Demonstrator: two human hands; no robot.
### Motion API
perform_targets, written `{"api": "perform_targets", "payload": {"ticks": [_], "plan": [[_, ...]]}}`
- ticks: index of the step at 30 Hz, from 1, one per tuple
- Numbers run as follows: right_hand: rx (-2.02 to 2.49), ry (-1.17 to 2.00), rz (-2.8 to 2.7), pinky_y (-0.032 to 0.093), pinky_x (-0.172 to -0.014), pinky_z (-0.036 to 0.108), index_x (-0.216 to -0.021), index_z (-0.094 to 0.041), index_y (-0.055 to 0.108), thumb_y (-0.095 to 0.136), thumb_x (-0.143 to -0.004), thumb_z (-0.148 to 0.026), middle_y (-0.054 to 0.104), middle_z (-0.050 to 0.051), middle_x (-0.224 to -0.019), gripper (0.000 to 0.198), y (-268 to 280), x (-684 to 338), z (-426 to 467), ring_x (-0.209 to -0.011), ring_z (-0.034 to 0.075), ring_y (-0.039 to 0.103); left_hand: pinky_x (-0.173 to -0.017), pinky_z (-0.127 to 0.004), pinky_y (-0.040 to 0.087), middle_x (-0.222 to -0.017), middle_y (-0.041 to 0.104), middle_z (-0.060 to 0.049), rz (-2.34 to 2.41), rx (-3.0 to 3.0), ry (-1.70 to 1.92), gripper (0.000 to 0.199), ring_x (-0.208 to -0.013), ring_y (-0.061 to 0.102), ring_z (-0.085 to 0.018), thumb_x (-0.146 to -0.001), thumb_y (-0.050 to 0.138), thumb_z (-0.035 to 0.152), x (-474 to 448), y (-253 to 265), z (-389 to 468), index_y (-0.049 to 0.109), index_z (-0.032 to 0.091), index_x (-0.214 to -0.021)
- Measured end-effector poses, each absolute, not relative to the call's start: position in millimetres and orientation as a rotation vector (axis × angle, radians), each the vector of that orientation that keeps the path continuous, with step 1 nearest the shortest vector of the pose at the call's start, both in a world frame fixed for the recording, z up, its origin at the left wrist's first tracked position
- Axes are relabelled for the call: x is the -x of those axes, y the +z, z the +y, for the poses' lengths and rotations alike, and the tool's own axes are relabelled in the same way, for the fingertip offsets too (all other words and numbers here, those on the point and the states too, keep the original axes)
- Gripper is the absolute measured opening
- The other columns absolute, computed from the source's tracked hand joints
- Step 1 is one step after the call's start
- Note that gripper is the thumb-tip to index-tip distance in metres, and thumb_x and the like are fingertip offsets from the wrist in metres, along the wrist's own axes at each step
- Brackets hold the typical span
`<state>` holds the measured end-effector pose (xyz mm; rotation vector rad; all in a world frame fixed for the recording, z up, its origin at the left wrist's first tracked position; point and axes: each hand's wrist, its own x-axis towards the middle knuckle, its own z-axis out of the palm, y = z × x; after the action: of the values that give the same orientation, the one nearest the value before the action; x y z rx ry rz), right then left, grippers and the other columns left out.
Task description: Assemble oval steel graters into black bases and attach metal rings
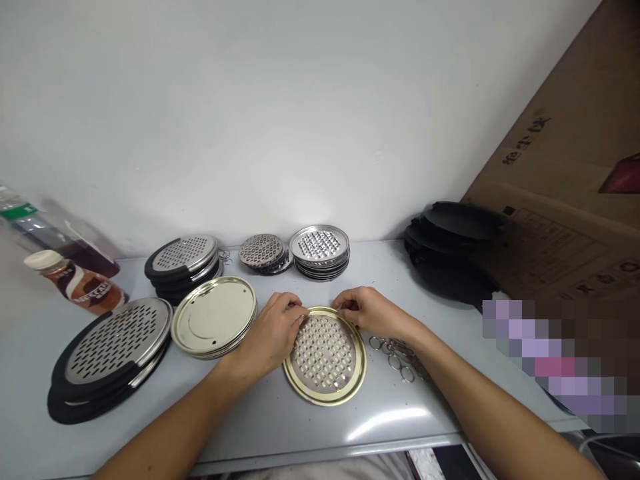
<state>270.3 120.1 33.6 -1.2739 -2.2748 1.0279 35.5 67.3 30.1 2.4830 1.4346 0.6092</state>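
Your left hand point(274, 327) bends its fingers at the far left edge of the grater disc point(326, 353), and your right hand point(373, 311) touches the far right of the gold rim point(325, 401) around it (whether either of the 2 is clamped on, you cannot tell). The disc lies on the table point(260, 417), near loose metal rings point(407, 374).

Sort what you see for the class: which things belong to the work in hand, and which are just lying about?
Probably part of the job:
grater disc with gold rim, touched by left hand and right hand
gold plates
silver grater discs
black-edged graters
metal rings
black pieces

Apparently just lying about:
brown drink bottle
green-banded bottle
cardboard box
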Motion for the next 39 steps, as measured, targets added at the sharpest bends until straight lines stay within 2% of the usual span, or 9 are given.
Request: {"api": "perform_targets", "payload": {"ticks": [8, 24, 31, 36, 39], "plan": [[1.257, 1.005, -2.245, 0.043, -0.061, 0.023, -0.091, -0.018, 0.072, 0.052, -0.078, -0.015, 0.07, 0.001, -0.074, 0.024, 29, -267, 119, -0.066, 0.014, 0.061, -0.092, -0.037, 0.048, -0.108, 0.057, -0.007, 1.412, -2.515, 0.566, 0.035, -0.103, 0.05, -0.022, -0.088, 0.045, 0.0, -32, 23, 70, 0.066, 0.02, -0.107], [1.245, 1.017, -2.25, 0.043, -0.06, 0.023, -0.092, -0.017, 0.072, 0.051, -0.077, -0.013, 0.07, 0.001, -0.074, 0.025, 27, -265, 122, -0.065, 0.014, 0.06, -0.086, -0.035, 0.049, -0.102, 0.058, -0.006, 1.309, -2.484, 0.6, 0.042, -0.098, 0.053, -0.021, -0.085, 0.047, 0.0, -31, 24, 70, 0.071, 0.027, -0.108], [1.251, 0.94, -2.244, 0.046, -0.065, 0.024, -0.094, -0.015, 0.073, 0.053, -0.079, -0.015, 0.073, 0.004, -0.08, 0.026, 30, -265, 121, -0.071, 0.016, 0.065, -0.093, -0.036, 0.048, -0.108, 0.059, -0.006, 1.36, -2.47, 0.617, 0.036, -0.103, 0.054, -0.02, -0.091, 0.045, 0.005, -32, 29, 67, 0.068, 0.026, -0.108], [1.219, 0.865, -2.258, 0.045, -0.065, 0.024, -0.093, -0.016, 0.074, 0.053, -0.079, -0.016, 0.074, 0.004, -0.079, 0.025, 29, -267, 122, -0.069, 0.017, 0.065, -0.098, -0.042, 0.045, -0.116, 0.056, -0.009, 1.513, -2.502, 0.859, 0.028, -0.111, 0.053, -0.023, -0.091, 0.052, 0.014, -38, 50, 80, 0.061, 0.021, -0.117], [1.241, 0.827, -2.245, 0.045, -0.067, 0.025, -0.094, -0.016, 0.074, 0.054, -0.08, -0.019, 0.073, 0.005, -0.08, 0.024, 30, -268, 122, -0.071, 0.017, 0.064, -0.099, -0.044, 0.042, -0.115, 0.057, -0.01, 1.585, -2.568, 0.894, 0.025, -0.113, 0.051, -0.026, -0.089, 0.056, 0.017, -47, 65, 100, 0.062, 0.019, -0.114]]}}
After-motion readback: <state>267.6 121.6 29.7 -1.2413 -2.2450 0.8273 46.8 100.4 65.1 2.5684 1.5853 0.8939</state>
